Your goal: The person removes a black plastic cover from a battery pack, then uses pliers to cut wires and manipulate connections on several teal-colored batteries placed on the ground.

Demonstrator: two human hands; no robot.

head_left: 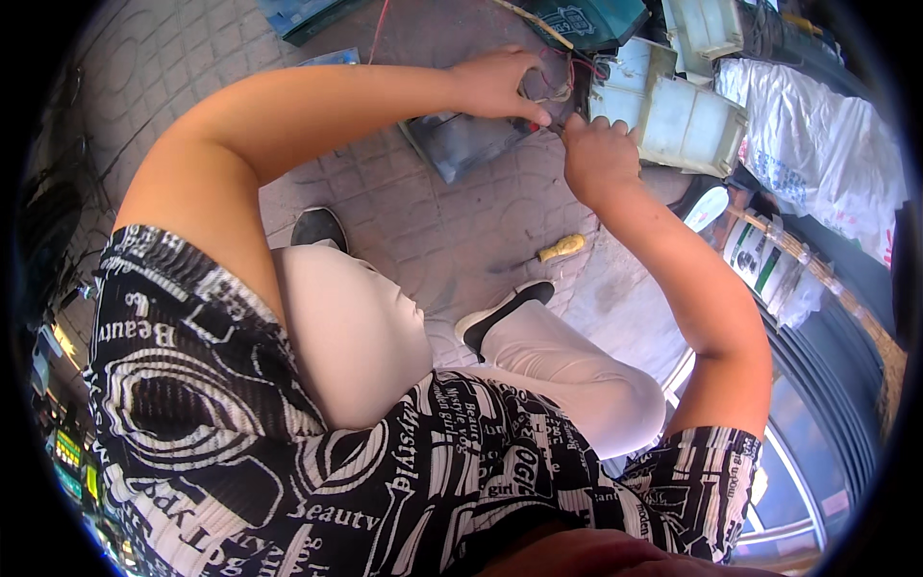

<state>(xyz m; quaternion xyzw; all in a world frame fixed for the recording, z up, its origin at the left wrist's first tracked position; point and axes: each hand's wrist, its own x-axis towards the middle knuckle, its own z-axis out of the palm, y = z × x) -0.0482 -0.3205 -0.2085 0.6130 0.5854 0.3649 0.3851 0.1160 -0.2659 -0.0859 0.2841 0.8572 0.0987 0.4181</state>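
At the top centre, my left hand (pixel 495 85) curls its thumb and fingers around thin wires (pixel 553 91). Close beside the thumb, my right hand (pixel 601 159) has its fingers closed in a pinch; what they hold is too small and dark to make out. The two hands nearly meet at the fingertips. Under them, a dark, box-shaped block (pixel 457 146) rests on the paving. Just to the right stand whitish plastic cases (pixel 687 125) with ribbed, worn edges. A screwdriver with a yellow handle (pixel 561 247) lies on the ground between my hands and my feet.
A teal box (pixel 601 21) stands at the top, and a blue one (pixel 296 17) at the top left. Crumpled white plastic sheeting (pixel 812 144) covers things at the right. Below it sits a white bucket (pixel 764 260). My shoes (pixel 319 228) rest on the paving.
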